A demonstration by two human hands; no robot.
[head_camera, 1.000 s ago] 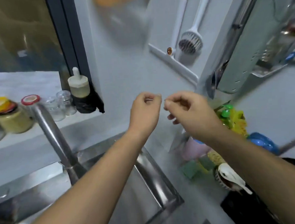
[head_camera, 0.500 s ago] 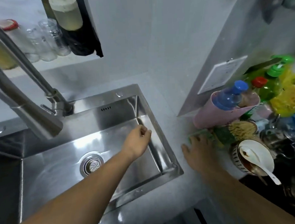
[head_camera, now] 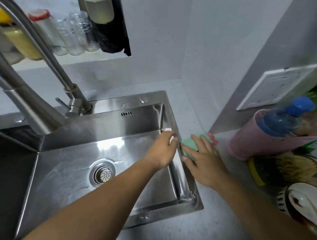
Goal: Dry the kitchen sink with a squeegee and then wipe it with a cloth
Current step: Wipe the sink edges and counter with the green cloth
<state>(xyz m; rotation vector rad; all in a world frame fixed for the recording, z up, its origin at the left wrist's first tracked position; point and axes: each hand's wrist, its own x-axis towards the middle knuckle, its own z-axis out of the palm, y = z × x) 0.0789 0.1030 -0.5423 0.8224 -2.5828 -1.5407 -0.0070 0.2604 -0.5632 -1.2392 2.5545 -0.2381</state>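
Observation:
The stainless steel sink [head_camera: 103, 122] fills the middle of the view, with its round drain strainer [head_camera: 102, 173] left of centre. A green cloth with a pink edge [head_camera: 188, 143] lies on the counter against the sink's right rim. My right hand [head_camera: 201, 159] rests on top of it, fingers spread and curled over the cloth. Over the sink's right side hovers my left hand [head_camera: 163, 150], fingers loosely bent, its fingertips near the rim and the cloth, holding nothing. No squeegee is in view.
A tall steel faucet [head_camera: 43, 74] arches over the sink's left side. Jars and glasses [head_camera: 68, 33] stand on the ledge behind. To the right are a pink holder [head_camera: 246, 143], a blue-capped bottle [head_camera: 288, 117], scrubbers and a bowl with a spoon [head_camera: 310, 209].
The camera tipped down from the wall to the sink. Both hands dropped; my right hand slid along the counter to the sink rim and now covers the green cloth.

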